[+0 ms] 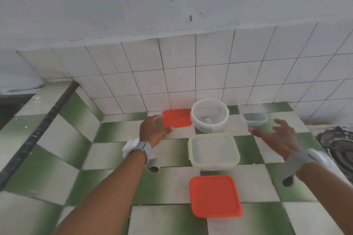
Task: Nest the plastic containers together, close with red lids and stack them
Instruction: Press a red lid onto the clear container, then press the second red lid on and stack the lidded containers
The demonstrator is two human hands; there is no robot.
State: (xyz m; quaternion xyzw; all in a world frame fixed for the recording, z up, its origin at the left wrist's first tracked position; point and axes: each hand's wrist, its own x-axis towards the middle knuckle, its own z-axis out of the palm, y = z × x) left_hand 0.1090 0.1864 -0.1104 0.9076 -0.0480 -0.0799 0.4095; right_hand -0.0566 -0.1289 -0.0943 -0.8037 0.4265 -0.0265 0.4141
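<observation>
A small red lid (177, 118) lies at the back of the green-and-white tiled counter, and my left hand (152, 131) grips its near left corner with thumb and fingers. To its right stands a round clear container (209, 118). A small rectangular clear container (252, 114) sits further right. In front of the round one rests a large square clear container (213, 151), with a large red lid (215, 196) flat on the counter nearer to me. My right hand (277, 136) hovers open, fingers spread, just in front of the small rectangular container, not touching it.
A white tiled wall (191, 74) rises right behind the containers. A raised tiled ledge (57, 112) borders the counter on the left. A dark round burner or pan (338, 145) sits at the far right edge. Both wrists wear grey straps.
</observation>
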